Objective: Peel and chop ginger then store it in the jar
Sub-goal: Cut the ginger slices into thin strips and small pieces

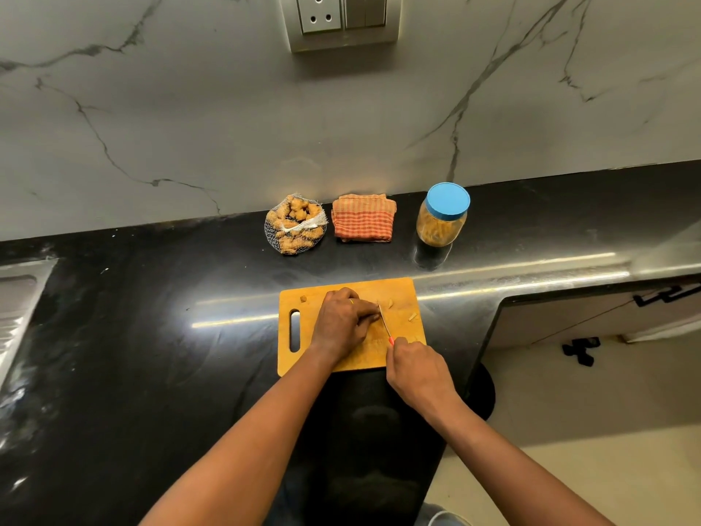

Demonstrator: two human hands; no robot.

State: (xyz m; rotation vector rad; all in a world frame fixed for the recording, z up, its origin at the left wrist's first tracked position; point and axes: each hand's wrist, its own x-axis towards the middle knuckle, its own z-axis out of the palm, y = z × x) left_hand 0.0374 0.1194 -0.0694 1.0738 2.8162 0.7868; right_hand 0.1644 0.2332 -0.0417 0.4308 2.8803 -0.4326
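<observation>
At frame centre we pin the ginger piece (375, 317) on the cutting board (341, 358) with our left hand (341, 320) closed over it, so it cannot roll. Our right hand (415, 368) grips the knife (385, 322). The jar (442, 216), lidded, waits above right on the surface (151, 317).

cutting board (303, 358) front on counter (151, 336) | behind, left to right: ginger bag (295, 225), cloth (363, 218), jar (442, 215)
</observation>
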